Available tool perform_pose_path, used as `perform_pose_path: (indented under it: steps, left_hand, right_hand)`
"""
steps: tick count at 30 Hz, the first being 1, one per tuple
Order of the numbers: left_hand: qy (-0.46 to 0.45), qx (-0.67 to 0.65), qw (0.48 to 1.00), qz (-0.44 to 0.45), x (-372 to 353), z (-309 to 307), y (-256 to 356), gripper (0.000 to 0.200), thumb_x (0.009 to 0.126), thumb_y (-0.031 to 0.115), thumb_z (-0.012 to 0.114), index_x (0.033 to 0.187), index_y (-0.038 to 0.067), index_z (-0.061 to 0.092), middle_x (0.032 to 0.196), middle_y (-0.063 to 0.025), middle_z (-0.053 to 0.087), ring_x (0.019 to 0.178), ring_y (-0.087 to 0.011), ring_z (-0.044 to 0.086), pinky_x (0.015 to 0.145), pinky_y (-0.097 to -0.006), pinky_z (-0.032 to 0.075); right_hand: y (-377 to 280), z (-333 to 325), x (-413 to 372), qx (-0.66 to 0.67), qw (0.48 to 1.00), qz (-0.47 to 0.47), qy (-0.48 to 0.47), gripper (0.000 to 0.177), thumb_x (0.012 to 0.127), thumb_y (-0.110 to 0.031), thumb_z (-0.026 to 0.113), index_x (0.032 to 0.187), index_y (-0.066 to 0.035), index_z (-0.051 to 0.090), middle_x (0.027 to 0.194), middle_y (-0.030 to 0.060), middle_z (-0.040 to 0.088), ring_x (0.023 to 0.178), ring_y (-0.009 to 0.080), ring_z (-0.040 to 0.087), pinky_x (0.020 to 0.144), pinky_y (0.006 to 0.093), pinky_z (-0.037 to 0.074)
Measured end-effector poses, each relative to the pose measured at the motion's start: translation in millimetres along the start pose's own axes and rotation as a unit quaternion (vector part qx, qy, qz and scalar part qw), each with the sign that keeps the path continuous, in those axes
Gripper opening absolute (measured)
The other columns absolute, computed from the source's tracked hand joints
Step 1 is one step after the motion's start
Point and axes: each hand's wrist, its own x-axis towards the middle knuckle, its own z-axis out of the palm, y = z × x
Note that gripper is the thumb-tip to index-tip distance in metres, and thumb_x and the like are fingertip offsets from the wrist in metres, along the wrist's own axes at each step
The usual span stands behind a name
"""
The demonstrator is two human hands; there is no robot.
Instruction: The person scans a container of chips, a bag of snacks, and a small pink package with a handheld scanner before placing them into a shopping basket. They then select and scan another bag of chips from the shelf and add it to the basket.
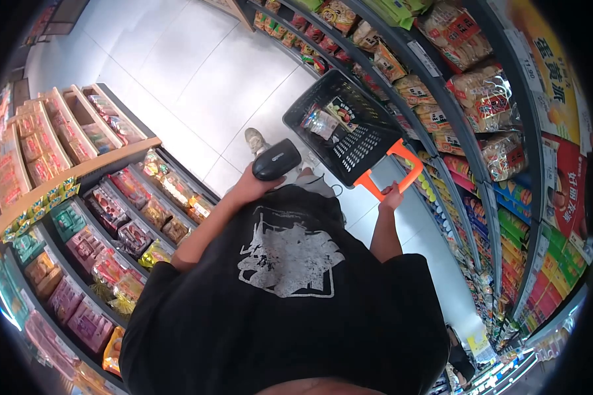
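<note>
My left hand (249, 189) is closed around a black handheld device that looks like a barcode scanner (277, 160), held in front of my waist. Its rounded head points away from me, and my fingers are mostly hidden under it. On the other side, my right hand (392, 197) grips the orange handle (405, 153) of a black shopping basket (313, 95). The basket stands ahead and to the right, tilted in view. Inside it lie a clear-wrapped package (320, 124) and a dark printed package (342, 112) near the far end.
Shelves of bagged snacks (484, 99) line the right side, close to the basket. Tiered shelves with wrapped goods (135, 237) stand on my left, topped by wooden-edged bins (79, 145). Pale floor tiles (178, 59) stretch ahead; my shoe (255, 139) shows beyond the device.
</note>
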Motion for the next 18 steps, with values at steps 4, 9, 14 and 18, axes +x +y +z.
perform_pose_path:
  steps: [4,9,14,18]
  left_hand:
    - [0.008,0.033,0.998,0.055,-9.2,-41.3,7.6,0.040,0.083,0.014,0.081,0.117,0.001,0.065,0.103,-0.0059,0.071,0.093,-0.0127,0.062,0.086,-0.0310,0.051]
    - [0.035,0.025,0.996,0.072,-15.4,-101.9,17.7,0.036,0.082,0.013,0.081,0.113,0.002,0.067,0.098,-0.0058,0.072,0.090,-0.0115,0.062,0.084,-0.0309,0.051]
    - [0.017,0.023,0.994,0.101,-21.8,-163.2,25.3,0.035,0.081,0.012,0.082,0.111,0.001,0.068,0.097,-0.0061,0.073,0.089,-0.0130,0.064,0.084,-0.0309,0.051]
    - [0.042,0.007,0.994,0.103,-26.7,-211.1,6.8,0.037,0.081,0.009,0.082,0.113,0.000,0.066,0.100,-0.0063,0.072,0.091,-0.0135,0.065,0.084,-0.0310,0.052]
  right_hand:
    - [-1.5,11.4,-5.4,-0.120,0.990,-0.060,0.053,0.019,0.097,-0.019,0.062,0.086,-0.004,0.054,0.057,0.0026,0.048,0.047,0.0138,0.049,0.045,0.0300,0.040]
    - [18.4,1.0,36.1,-0.218,0.975,-0.002,0.052,0.026,0.098,-0.028,0.062,0.098,-0.002,0.059,0.073,0.0057,0.059,0.056,0.0159,0.056,0.050,0.0319,0.048]
    - [-44.6,46.5,-31.6,-0.220,0.951,0.196,0.094,0.027,0.099,-0.033,0.060,0.110,-0.008,0.060,0.097,0.0055,0.065,0.079,0.0215,0.063,0.070,0.0533,0.055]
    - [-37.2,79.1,-52.3,-0.191,0.964,0.154,0.107,0.026,0.099,-0.033,0.058,0.114,-0.011,0.059,0.098,0.0047,0.064,0.083,0.0240,0.063,0.076,0.0654,0.051]
